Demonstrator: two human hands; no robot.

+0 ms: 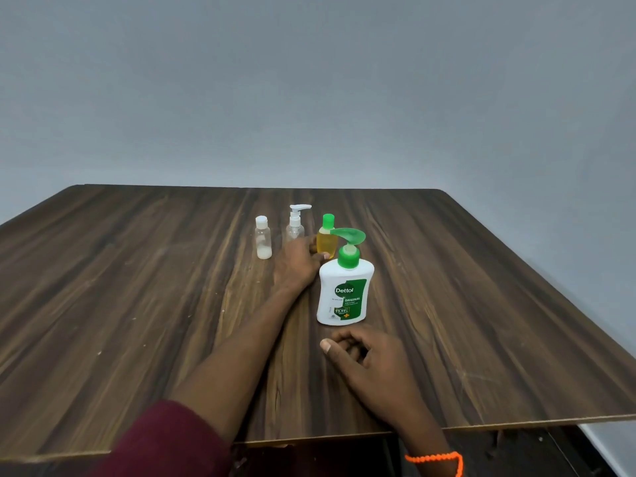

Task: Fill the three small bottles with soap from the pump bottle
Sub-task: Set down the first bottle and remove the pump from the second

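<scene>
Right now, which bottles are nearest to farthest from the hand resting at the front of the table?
From the right hand:
1. Dettol pump bottle, just beyond it.
2. Yellow bottle, farther back, at the left hand.
3. White-capped bottle, far left.

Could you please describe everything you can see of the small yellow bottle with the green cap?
The small yellow bottle looks like clear plastic holding yellowish liquid, closed by a green cap. It stands upright on the wooden table, rightmost of the three small bottles, just behind the Dettol pump bottle, whose green spout overlaps it in view. The left hand holds its lower body, thumb at the front.
</scene>
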